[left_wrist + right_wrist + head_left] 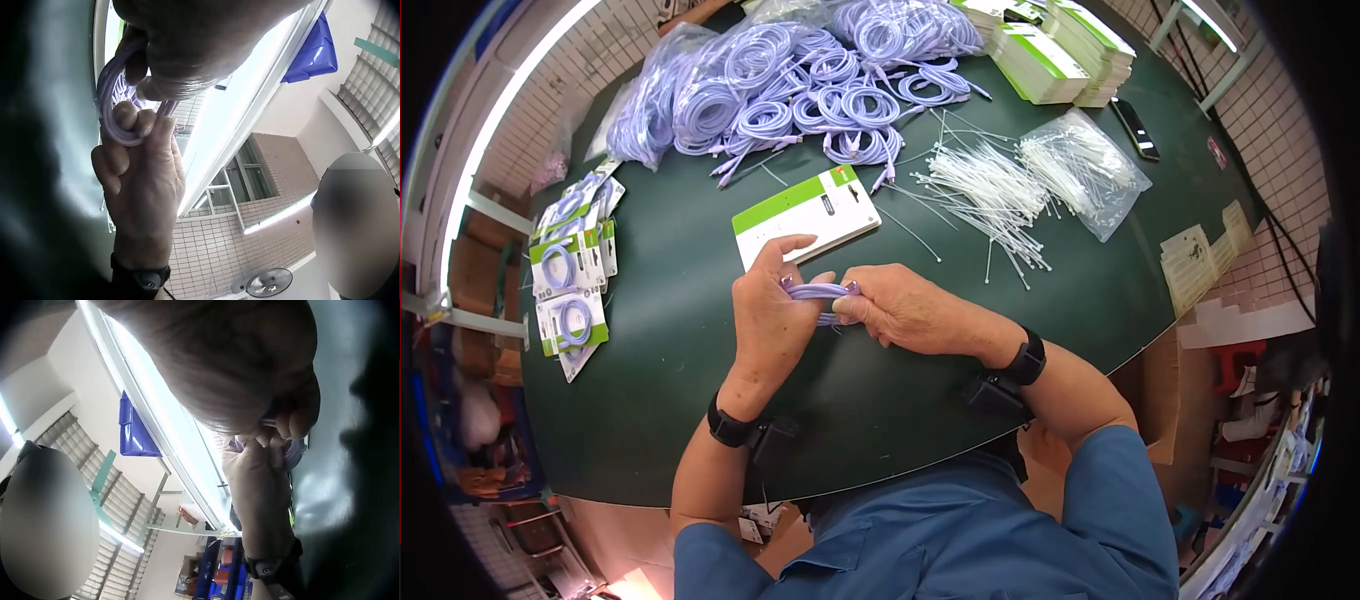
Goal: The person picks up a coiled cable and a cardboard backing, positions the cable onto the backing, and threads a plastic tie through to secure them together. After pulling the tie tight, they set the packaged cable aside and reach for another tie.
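Note:
A coiled lilac cable (820, 291) is held between both hands above the green table, in front of a stack of white and green cards (808, 214). The left hand (772, 308) grips the coil's left side, its index finger extended toward the cards. From the right, the right hand (915, 312) pinches the coil with thumb and fingers. In the left wrist view the cable loop (107, 103) passes around the fingertips of the right hand (147, 181). The right wrist view shows the coil (294, 453) partly hidden behind the hands.
Many lilac cable coils (765, 70) lie at the back. White cable ties (990, 190), a bag of ties (1085, 170) and a phone (1135, 128) are at the right. Card stacks (1040, 65) stand back right; carded cables (572, 265) lie at the left.

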Motion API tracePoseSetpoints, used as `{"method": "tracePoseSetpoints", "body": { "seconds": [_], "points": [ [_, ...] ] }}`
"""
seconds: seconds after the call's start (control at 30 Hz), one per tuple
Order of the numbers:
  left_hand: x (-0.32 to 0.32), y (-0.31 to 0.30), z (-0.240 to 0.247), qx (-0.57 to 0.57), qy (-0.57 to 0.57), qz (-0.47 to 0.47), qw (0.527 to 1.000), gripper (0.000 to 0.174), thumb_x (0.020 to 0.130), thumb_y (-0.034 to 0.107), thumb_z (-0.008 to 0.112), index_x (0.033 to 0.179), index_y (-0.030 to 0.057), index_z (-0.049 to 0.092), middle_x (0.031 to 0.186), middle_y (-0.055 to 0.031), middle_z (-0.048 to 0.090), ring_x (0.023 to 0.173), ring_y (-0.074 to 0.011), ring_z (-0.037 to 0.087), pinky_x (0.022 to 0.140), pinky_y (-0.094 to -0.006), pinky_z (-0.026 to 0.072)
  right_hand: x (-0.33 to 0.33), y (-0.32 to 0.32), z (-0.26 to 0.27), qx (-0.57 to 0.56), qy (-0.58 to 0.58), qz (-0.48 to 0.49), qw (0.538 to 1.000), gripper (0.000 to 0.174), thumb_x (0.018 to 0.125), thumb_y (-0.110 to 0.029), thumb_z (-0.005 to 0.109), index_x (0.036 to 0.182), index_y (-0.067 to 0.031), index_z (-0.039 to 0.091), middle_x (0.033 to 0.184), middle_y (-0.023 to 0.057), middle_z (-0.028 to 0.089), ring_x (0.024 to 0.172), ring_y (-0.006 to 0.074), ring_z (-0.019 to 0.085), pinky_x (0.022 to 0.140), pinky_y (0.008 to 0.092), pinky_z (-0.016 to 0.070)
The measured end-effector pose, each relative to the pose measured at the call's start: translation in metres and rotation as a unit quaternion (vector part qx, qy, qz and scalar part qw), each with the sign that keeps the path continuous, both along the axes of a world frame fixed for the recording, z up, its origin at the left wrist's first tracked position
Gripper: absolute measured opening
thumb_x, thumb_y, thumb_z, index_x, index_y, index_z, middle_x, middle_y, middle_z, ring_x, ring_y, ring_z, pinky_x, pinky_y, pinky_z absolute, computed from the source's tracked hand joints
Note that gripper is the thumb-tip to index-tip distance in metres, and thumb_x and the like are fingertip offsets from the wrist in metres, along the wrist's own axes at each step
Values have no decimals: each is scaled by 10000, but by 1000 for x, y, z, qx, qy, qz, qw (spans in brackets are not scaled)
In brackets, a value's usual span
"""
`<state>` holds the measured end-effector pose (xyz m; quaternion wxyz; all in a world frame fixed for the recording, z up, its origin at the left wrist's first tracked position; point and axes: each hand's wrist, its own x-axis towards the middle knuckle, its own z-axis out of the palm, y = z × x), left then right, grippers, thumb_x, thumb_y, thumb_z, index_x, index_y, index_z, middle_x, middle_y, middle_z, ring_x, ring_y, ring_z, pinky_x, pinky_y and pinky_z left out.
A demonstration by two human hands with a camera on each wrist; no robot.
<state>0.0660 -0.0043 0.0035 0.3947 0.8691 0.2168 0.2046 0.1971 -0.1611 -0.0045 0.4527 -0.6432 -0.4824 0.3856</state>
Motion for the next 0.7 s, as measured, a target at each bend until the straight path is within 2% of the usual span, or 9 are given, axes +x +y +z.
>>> {"method": "tracePoseSetpoints", "body": {
  "seconds": [0.07,0.1,0.17,0.2,0.3,0.33,0.4,0.5,0.7],
  "points": [
    [2,-3,12,-26,21,14,999,555,777,24,837,1294,30,633,805,-86,699,674,-202,645,593,-322,481,2,-1,-1,19,47,-5,999,313,1120,-277,499,1002,-15,625,749,54,596,596,118,580,569,301,493],
    [5,-5,16,53,-65,17,996,609,777,20,837,1338,22,600,921,-112,692,774,-226,654,629,-330,496,5,-2,0,25,51,-7,998,313,1120,-277,499,1002,-15,625,749,54,596,596,118,580,569,301,493],
    [11,-11,23,205,-235,24,950,718,777,13,838,1427,4,534,1152,-164,680,973,-272,674,703,-345,527,16,-5,7,38,66,-24,997,337,1124,-288,491,997,-9,632,756,37,601,603,103,579,565,283,489],
    [8,-15,27,210,-233,23,949,718,777,13,838,1427,4,534,1152,-164,680,973,-272,674,703,-345,527,20,-6,9,44,73,-31,996,349,1126,-294,488,995,-6,635,759,28,603,607,96,578,563,274,486],
    [-8,-30,35,259,-223,-33,939,831,765,25,853,1493,-21,453,1375,-208,559,1202,-343,594,848,-392,551,26,-9,7,86,131,-55,986,372,1125,-311,492,983,-3,645,767,10,606,614,82,576,557,251,474],
    [-6,-37,34,262,-225,-34,938,831,765,25,853,1493,-21,453,1375,-208,559,1202,-343,594,848,-392,551,28,-10,7,103,158,-67,980,384,1125,-320,495,977,-1,650,770,1,607,617,75,575,554,239,468],
    [2,-54,28,205,-164,-140,955,866,769,50,862,1517,-15,431,1340,-209,586,1180,-364,612,914,-416,552,27,-12,13,110,173,-83,975,388,1122,-313,498,977,7,663,770,5,614,629,69,584,547,242,471],
    [20,-58,12,186,-157,-135,961,881,762,70,874,1521,-11,433,1322,-211,595,1145,-371,626,911,-423,553,27,-13,18,114,203,-114,966,396,1115,-299,505,976,23,689,768,12,628,652,58,603,532,247,477],
    [27,-48,7,233,-174,-133,948,853,757,79,877,1504,5,472,1265,-193,630,1075,-354,660,881,-408,563,25,-9,20,139,168,-172,961,296,1035,-203,648,1210,33,611,827,27,650,676,55,601,539,216,481]
  ]
}}
